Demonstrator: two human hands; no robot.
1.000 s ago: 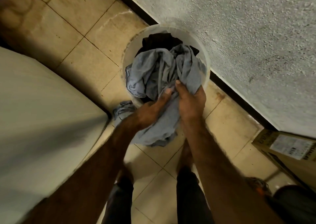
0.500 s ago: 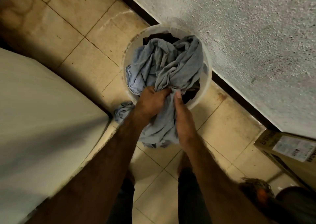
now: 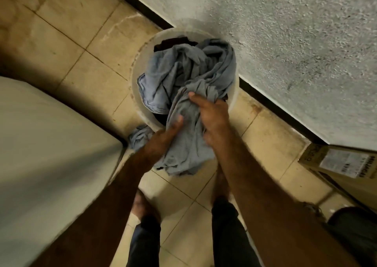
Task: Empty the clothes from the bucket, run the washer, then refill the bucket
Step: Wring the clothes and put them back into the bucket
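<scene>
- Step in hand: judged to be the transfer of clothes at the bucket. A single moment does not settle whether the cloth is being lifted out or packed in. The bucket is full and cloth trails over its near rim, so emptying reads as more likely.
- Left hand: just below centre frame. It grips the grey-blue cloth, with the thumb laid flat on top and the fingers hidden beneath the fabric.
- Right hand: at centre frame, over the bucket's near rim. It is closed on a bunched fold of the same cloth.
- Bucket: a pale round bucket at upper centre frame. It stands on the tiled floor against the rough textured wall.
- Bucket contents: the grey-blue cloth is heaped to the rim, and a dark garment shows beneath it at the far edge. The number of items cannot be told.
- Overspill: the cloth hangs out over the near rim toward the person. One end lies beside the bucket's lower-left side.
- Pale appliance casing: fills left frame and is judged to be the washer. No lid or opening is in view.
- Next move calls for gathering the trailing end first, since it could otherwise drag on the floor. The whole bundle then goes upward and toward left frame.
- Cardboard box: at right frame, contents not visible.
</scene>
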